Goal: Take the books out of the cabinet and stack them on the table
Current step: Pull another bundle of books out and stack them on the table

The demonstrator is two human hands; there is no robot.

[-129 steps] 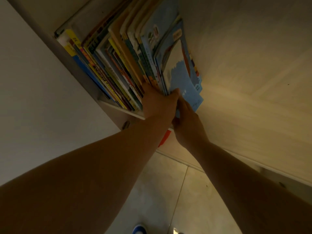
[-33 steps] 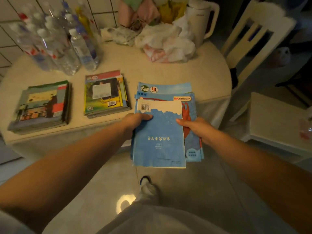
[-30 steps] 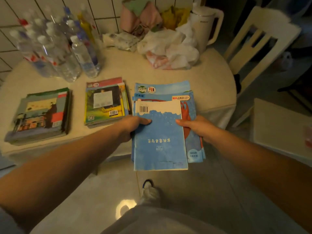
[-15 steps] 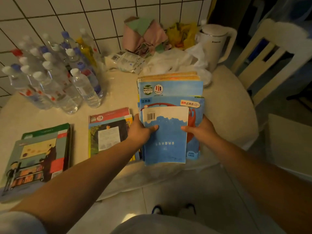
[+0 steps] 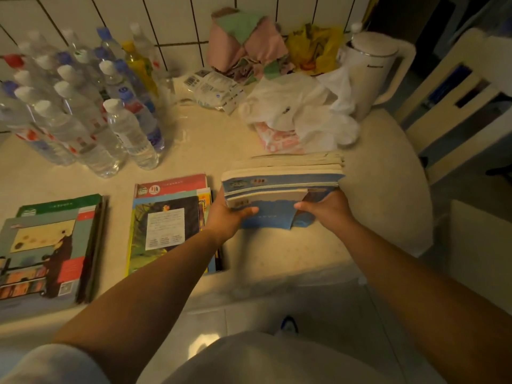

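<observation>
A pile of blue-covered books is held over the right part of the beige table, tilted with its far edge dipping towards the tabletop. My left hand grips its left side, thumb on top. My right hand grips its right side the same way. Two stacks of books lie flat on the table: one with a dark cover just left of my left hand, another with a green and grey cover at the far left.
Several water bottles stand at the back left by the tiled wall. White plastic bags, pink and green cloths and a white kettle crowd the back right. A cream chair stands right of the table.
I carried the blue books from the cabinet shelf to the table. In the last second both hands pushed the pile forward over the tabletop and tipped it flatter and lower.
</observation>
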